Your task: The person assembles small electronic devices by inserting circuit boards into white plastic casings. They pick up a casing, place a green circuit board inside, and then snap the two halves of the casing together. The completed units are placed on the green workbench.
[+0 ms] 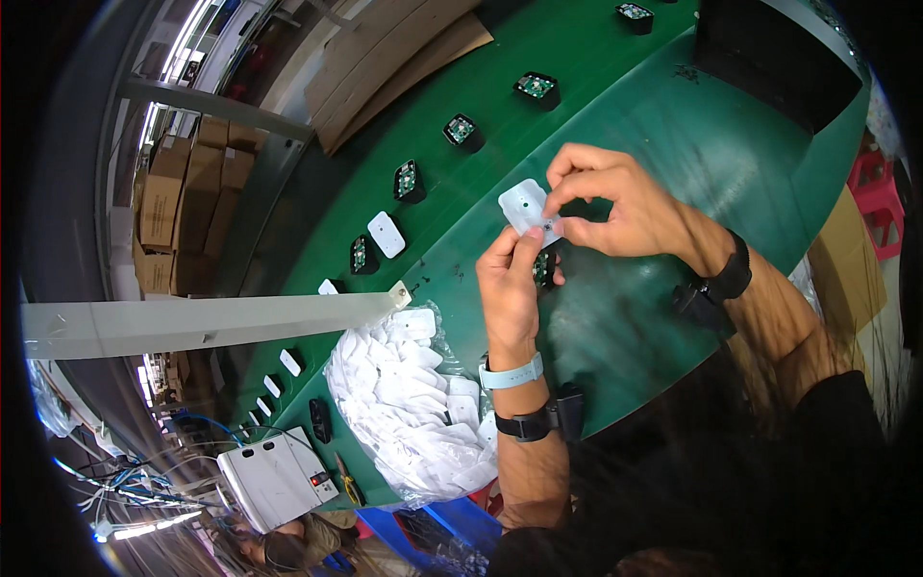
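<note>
1. Head view: left hand (510, 284) raised, grasping both white cover (520, 198), thumb on its lower edge, and black box (541, 270) beneath.
2. Right hand (615, 207) angled inward, fingertips bunched at cover's edge; cannot tell what's pinched.
3. Cover, box over green worktop (625, 337).

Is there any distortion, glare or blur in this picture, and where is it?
Head view: fisheye distortion bends the black box; head view: the lamp at lower left glares white; head view: the left hand and right hand look fairly sharp.
</note>
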